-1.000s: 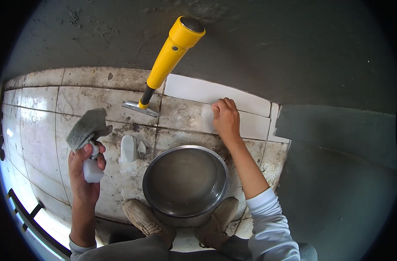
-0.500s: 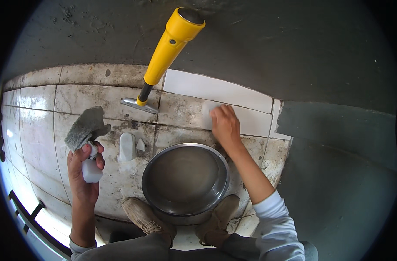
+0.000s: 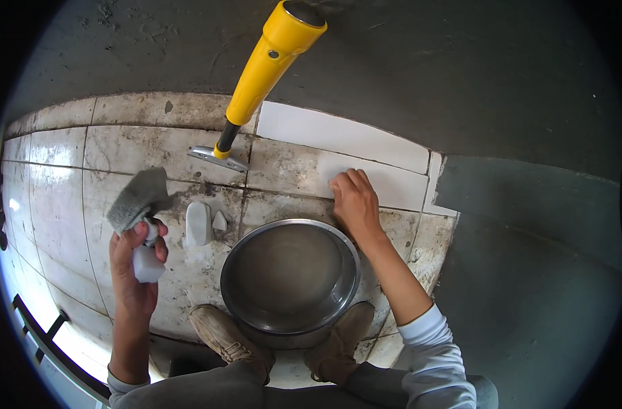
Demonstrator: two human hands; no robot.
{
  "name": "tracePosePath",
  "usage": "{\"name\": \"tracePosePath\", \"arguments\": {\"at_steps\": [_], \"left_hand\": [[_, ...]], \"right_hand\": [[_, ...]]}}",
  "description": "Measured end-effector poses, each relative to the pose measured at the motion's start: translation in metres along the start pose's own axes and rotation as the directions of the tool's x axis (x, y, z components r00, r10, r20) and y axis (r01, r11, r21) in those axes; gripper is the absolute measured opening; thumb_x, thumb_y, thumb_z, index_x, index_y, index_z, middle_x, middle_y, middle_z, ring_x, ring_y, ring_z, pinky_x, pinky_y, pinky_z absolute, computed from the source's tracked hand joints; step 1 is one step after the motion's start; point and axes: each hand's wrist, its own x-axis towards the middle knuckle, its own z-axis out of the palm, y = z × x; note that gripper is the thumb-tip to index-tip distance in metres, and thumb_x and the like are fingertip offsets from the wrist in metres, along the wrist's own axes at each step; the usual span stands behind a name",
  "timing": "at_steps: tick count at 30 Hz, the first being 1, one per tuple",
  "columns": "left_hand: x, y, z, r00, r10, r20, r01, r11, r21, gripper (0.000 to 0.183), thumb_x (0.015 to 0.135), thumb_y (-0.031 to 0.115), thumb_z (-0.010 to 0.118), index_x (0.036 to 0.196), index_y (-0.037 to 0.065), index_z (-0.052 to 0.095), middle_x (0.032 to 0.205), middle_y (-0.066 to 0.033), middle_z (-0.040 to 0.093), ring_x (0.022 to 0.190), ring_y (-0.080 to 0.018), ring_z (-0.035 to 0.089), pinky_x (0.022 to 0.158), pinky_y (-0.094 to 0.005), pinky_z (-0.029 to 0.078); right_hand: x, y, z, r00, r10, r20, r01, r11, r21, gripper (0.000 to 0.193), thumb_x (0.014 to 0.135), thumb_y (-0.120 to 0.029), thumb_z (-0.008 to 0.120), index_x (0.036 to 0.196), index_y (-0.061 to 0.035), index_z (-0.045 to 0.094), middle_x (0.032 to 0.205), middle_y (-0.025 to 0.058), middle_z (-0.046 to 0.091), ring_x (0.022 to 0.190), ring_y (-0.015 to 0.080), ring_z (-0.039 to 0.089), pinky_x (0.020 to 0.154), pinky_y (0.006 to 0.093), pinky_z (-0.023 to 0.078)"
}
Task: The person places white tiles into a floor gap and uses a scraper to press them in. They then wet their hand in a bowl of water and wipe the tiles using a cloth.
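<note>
My left hand [image 3: 135, 262] is raised over the tiles at the left. Its fingers are wrapped round a small white bottle [image 3: 148, 263] and a damp-looking grey cloth [image 3: 137, 201] that sticks up above them. My right hand [image 3: 356, 202] is closed, with its knuckles up, against a dirty white tile [image 3: 287, 168]. What its fingers press on the tile is hidden beneath them. Around that hand the tile is whiter than its stained left part. Just below my right wrist stands a steel basin [image 3: 232, 315] with cloudy water in it.
A scraper [image 3: 256, 82] with a yellow handle stands on its metal blade beyond the basin. A white block [image 3: 198, 223] and a small white chip [image 3: 220, 221] lie left of the basin. My shoes [image 3: 222, 330] flank its near side. A dark grey wall [image 3: 461, 88] rises behind the tiles.
My left hand has shifted slightly right and down with the cloth and bottle. My right hand stays closed at nearly the same spot on the tile. The view has tilted a little.
</note>
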Motion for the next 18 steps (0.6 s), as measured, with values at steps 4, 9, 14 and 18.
{"name": "tracePosePath", "arguments": {"at_steps": [4, 9, 14, 18], "left_hand": [[-0.009, 0.006, 0.0, 0.998, -0.051, 0.029, 0.05, 0.998, 0.03, 0.023, 0.085, 0.025, 0.061, 0.094, 0.005, 0.054, 0.083, -0.007, 0.059, 0.058, -0.0095, 0.051, 0.055, -0.0203, 0.039], [-0.003, 0.006, -0.006, 1.0, -0.007, 0.011, 0.006, 1.0, 0.017, 0.022, 0.085, 0.025, 0.061, 0.095, 0.006, 0.054, 0.084, -0.007, 0.059, 0.058, -0.0095, 0.051, 0.055, -0.0207, 0.039], [-0.007, 0.004, -0.001, 0.998, -0.045, 0.051, 0.043, 0.998, 0.042, 0.022, 0.086, 0.026, 0.06, 0.092, 0.006, 0.054, 0.084, -0.0069, 0.059, 0.058, -0.0092, 0.051, 0.057, -0.0211, 0.039], [-0.009, 0.012, -0.003, 1.0, 0.0, -0.007, 0.0, 1.0, 0.026, 0.023, 0.084, 0.025, 0.062, 0.094, 0.005, 0.055, 0.083, -0.0083, 0.06, 0.057, -0.0098, 0.051, 0.055, -0.021, 0.04]], "right_hand": [[0.041, -0.002, 0.0, 0.998, 0.027, -0.061, -0.026, 1.0, 0.016, 0.006, 0.074, 0.003, 0.057, 0.074, -0.0013, 0.054, 0.078, 0.0131, 0.055, 0.081, 0.0319, 0.054, 0.072, 0.0408, 0.047], [-0.011, -0.002, 0.001, 1.0, 0.018, 0.006, -0.018, 1.0, 0.005, 0.008, 0.073, 0.003, 0.059, 0.074, -0.0021, 0.054, 0.08, 0.013, 0.054, 0.081, 0.0316, 0.054, 0.072, 0.0407, 0.047], [0.018, 0.011, -0.005, 0.996, 0.029, -0.081, -0.031, 0.999, -0.026, 0.004, 0.076, 0.002, 0.056, 0.076, -0.0021, 0.055, 0.079, 0.0138, 0.055, 0.081, 0.0335, 0.054, 0.072, 0.0427, 0.046], [0.009, 0.004, -0.001, 0.996, 0.058, -0.066, -0.057, 0.998, 0.011, 0.003, 0.078, 0.0, 0.055, 0.076, -0.0014, 0.055, 0.079, 0.0143, 0.055, 0.08, 0.0336, 0.054, 0.072, 0.0422, 0.047]]}}
